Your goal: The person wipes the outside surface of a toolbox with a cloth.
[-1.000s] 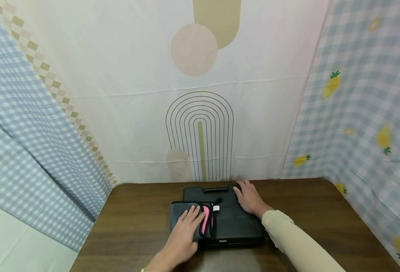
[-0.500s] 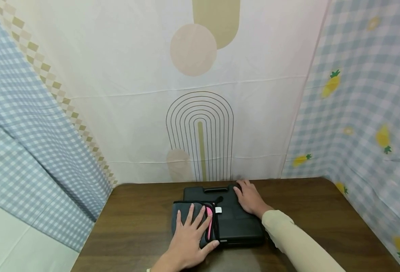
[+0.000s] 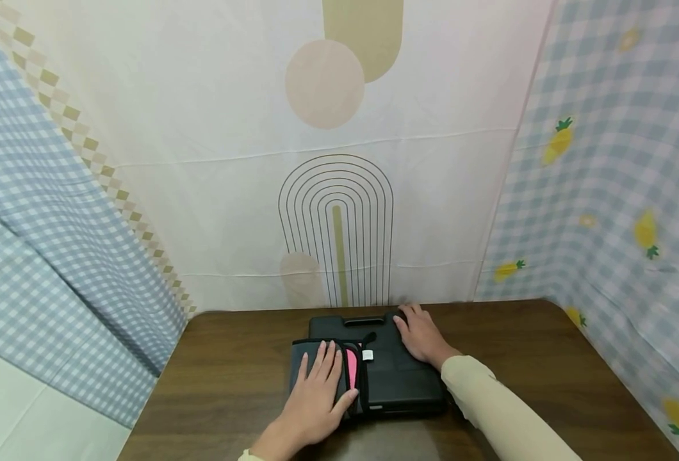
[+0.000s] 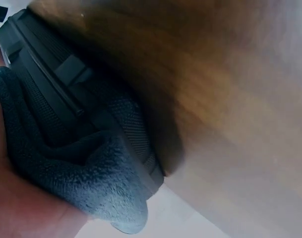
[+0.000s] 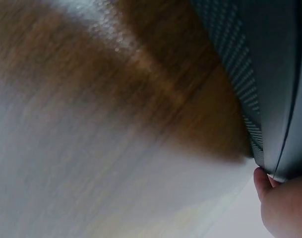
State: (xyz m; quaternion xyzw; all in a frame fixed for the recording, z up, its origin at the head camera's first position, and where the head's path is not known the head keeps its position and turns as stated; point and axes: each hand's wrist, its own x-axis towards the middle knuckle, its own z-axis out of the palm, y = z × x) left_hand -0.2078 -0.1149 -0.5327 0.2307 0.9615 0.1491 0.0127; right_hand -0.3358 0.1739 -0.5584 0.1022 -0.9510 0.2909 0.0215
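Observation:
A black case [image 3: 405, 378] with a handle at its far edge lies on the table. Over its left part is a folded grey cloth item [image 3: 300, 358] with black trim, a pink strip and a white tag. My left hand [image 3: 313, 400] rests flat on that cloth item, fingers straight and spread a little. In the left wrist view the fuzzy grey cloth [image 4: 101, 183] drapes over the case's side. My right hand [image 3: 423, 336] lies on the case's far right corner; in the right wrist view its fingertips [image 5: 262, 183] touch the corner of the case [image 5: 279, 89].
The brown wooden table [image 3: 230, 365] extends on both sides of the case. A white patterned cloth [image 3: 230, 224] hangs behind its far edge, with blue checked cloths [image 3: 599, 160] at the right and left.
The left hand has shifted over the grey cloth item, its fingers spreading and then drawing closer together. The cloth item has moved slightly on the case. The right hand keeps its place.

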